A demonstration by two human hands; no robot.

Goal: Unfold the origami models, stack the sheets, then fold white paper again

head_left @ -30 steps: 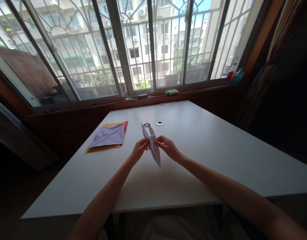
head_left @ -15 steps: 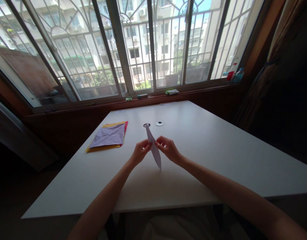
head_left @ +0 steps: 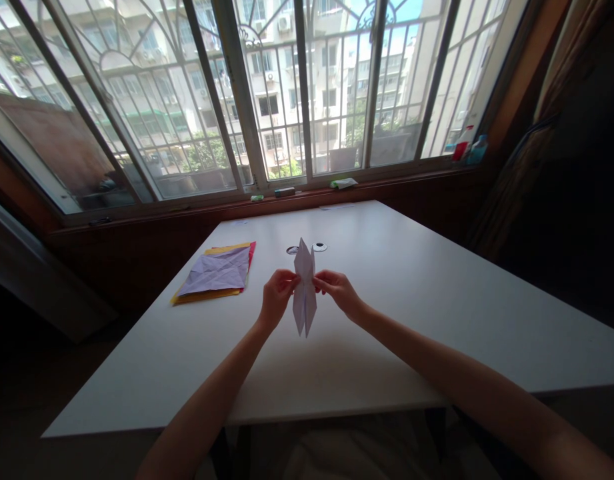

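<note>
A pale lilac folded paper (head_left: 305, 300) is held up above the white table (head_left: 417, 307), its long pointed flaps spread apart at the top and bottom. My left hand (head_left: 277, 293) pinches its left edge between thumb and fingers. On the other side, my right hand (head_left: 338, 291) grips the right edge in the same way. To the left lies a stack of paper sheets, with a creased lilac sheet (head_left: 217, 269) on top and yellow sheets (head_left: 187, 298) and a red sheet (head_left: 252, 252) showing beneath it.
Two round cable-hole fittings, one left (head_left: 293, 251) and one right (head_left: 319, 247), sit in the tabletop behind the paper. Small items, among them a green-and-white packet (head_left: 343, 183), rest on the sill below the barred window. A red bottle (head_left: 463, 144) and a blue bottle (head_left: 478, 151) stand at its right.
The folded paper has turned from nearly edge-on to facing me, and its flaps have opened apart. My hands have moved slightly away from each other, still holding it.
</note>
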